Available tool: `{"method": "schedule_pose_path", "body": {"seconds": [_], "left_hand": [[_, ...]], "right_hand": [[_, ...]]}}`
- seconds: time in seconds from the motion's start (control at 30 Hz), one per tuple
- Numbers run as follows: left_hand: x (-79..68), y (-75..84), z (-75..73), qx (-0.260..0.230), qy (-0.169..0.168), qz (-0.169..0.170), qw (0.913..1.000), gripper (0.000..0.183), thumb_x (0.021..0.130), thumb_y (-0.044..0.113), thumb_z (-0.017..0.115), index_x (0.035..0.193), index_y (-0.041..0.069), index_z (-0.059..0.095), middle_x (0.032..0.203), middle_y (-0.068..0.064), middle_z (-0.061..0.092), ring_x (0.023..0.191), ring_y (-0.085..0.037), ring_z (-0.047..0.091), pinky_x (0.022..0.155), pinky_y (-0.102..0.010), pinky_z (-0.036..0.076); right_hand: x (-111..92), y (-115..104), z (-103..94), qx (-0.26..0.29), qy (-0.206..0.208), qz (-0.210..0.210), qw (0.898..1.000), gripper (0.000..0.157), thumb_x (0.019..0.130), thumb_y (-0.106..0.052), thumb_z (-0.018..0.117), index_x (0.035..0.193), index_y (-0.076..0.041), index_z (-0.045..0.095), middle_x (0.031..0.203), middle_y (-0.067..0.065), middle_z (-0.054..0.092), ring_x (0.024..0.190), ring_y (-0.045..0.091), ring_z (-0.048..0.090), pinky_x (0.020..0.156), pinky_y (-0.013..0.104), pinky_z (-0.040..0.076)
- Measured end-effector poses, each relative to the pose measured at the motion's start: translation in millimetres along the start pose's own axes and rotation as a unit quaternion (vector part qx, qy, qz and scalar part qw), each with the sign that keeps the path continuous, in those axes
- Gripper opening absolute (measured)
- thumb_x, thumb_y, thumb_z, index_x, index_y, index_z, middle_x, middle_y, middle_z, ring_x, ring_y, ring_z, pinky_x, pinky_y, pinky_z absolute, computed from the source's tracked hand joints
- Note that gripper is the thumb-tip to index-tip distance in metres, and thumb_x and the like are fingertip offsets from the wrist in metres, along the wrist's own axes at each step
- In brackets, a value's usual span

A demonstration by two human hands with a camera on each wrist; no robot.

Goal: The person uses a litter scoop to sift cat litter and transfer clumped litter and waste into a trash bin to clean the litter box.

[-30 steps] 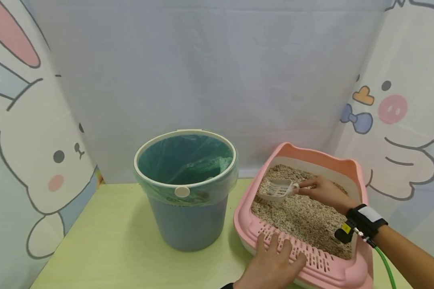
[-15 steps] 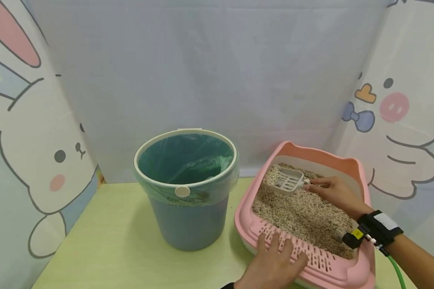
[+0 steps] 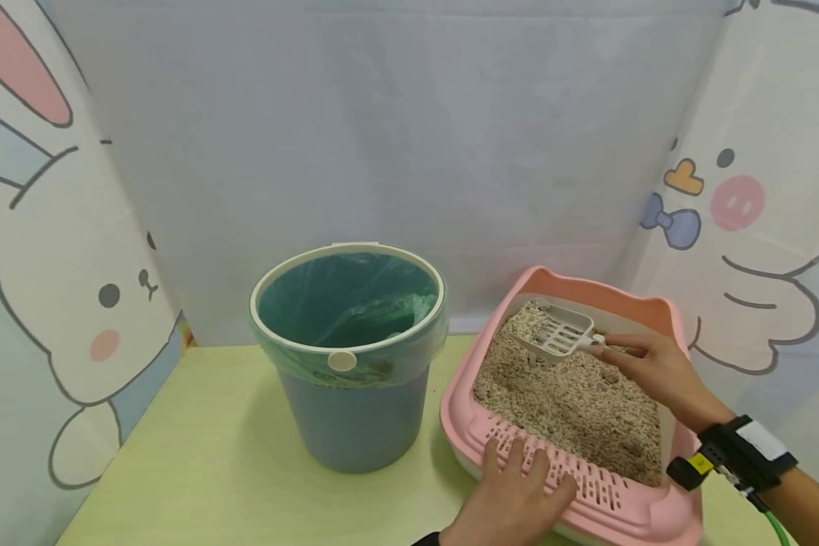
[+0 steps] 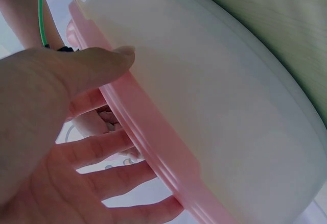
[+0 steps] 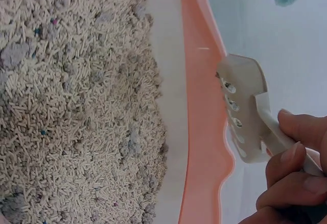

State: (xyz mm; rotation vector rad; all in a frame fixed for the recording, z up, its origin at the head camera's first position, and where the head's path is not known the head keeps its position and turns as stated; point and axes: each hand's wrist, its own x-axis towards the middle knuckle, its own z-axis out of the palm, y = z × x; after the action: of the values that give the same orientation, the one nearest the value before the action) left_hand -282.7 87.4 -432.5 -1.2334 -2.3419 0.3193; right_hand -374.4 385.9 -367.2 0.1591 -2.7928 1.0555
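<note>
My right hand (image 3: 658,375) grips the handle of a pale grey slotted litter scoop (image 3: 568,331), its head over the far left part of the pink litter box (image 3: 662,523). In the right wrist view the scoop (image 5: 250,114) is seen from the side, with holes along its wall and curled fingers round the handle. Tan pellet litter (image 3: 573,413) with greyish clumps fills the box. My left hand (image 3: 512,497) holds the box's near rim. Four fingers lie over the slotted top; in the left wrist view the thumb (image 4: 104,63) presses the outer side.
Left of the box stands a blue-grey bin (image 3: 355,425) lined with a green plastic bag (image 3: 327,303). Both stand on a pale yellow-green table (image 3: 198,455). Behind hangs a white cloth (image 3: 396,136), with cartoon animals printed at either side.
My right hand has carried the scoop right and slightly away from me, and the scoop head has turned so its slots show more. The left hand stays on the rim.
</note>
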Motion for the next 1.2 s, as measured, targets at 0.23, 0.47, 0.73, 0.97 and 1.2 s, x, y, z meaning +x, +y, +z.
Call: {"method": "schedule_pose_path", "body": {"seconds": [0.23,0.47,0.73,0.97,1.2], "left_hand": [[-0.5,-0.6,2.4,-0.002,0.008,-0.003,1.0000,0.051,0.105,0.066,0.037,0.142,0.035,0.051,0.138,0.000,0.065,0.131,-0.028,0.064,0.102,-0.049,0.058],[0.2,1.7,3.8,0.018,0.025,-0.005,0.9995,0.036,0.109,0.050,0.045,0.140,0.034,0.052,0.137,0.000,0.066,0.130,-0.028,0.064,0.100,-0.048,0.058],[-1.3,2.8,5.7,0.032,0.057,-0.008,0.9978,0.031,0.108,0.045,0.049,0.137,0.033,0.054,0.133,0.000,0.068,0.127,-0.028,0.066,0.098,-0.048,0.059],[-1.5,1.9,5.9,0.031,0.064,-0.004,0.9975,0.028,0.108,0.041,0.050,0.135,0.033,0.053,0.130,0.000,0.068,0.125,-0.027,0.066,0.097,-0.046,0.059],[-1.5,0.2,2.9,0.009,0.038,0.001,0.9992,0.033,0.110,0.046,0.046,0.139,0.032,0.052,0.133,0.000,0.067,0.128,-0.027,0.065,0.100,-0.049,0.059]], "right_hand": [[-17,6,-7.3,0.067,0.023,0.046,0.996,0.066,0.104,-0.050,0.059,0.153,-0.006,0.054,0.107,-0.006,0.070,0.082,0.003,0.057,0.070,0.026,0.046],[-22,13,-5.9,0.218,-0.004,0.030,0.975,0.045,0.108,-0.036,0.058,0.147,-0.013,0.061,0.066,0.000,0.033,0.060,0.026,0.030,0.062,0.041,0.024],[-16,14,-6.4,0.397,-0.126,-0.019,0.909,0.027,0.115,-0.023,0.039,0.101,-0.019,0.062,0.070,0.004,0.024,0.058,0.027,0.012,0.066,0.043,0.020],[-8,17,-10.9,0.427,-0.162,-0.010,0.889,0.028,0.116,-0.026,0.032,0.101,-0.025,0.056,0.071,0.002,0.022,0.057,0.024,0.009,0.069,0.041,0.019],[-6,26,-14.2,0.486,-0.182,0.003,0.855,0.025,0.116,-0.025,0.030,0.111,-0.024,0.055,0.072,0.001,0.024,0.057,0.023,0.005,0.067,0.038,0.017]]}}
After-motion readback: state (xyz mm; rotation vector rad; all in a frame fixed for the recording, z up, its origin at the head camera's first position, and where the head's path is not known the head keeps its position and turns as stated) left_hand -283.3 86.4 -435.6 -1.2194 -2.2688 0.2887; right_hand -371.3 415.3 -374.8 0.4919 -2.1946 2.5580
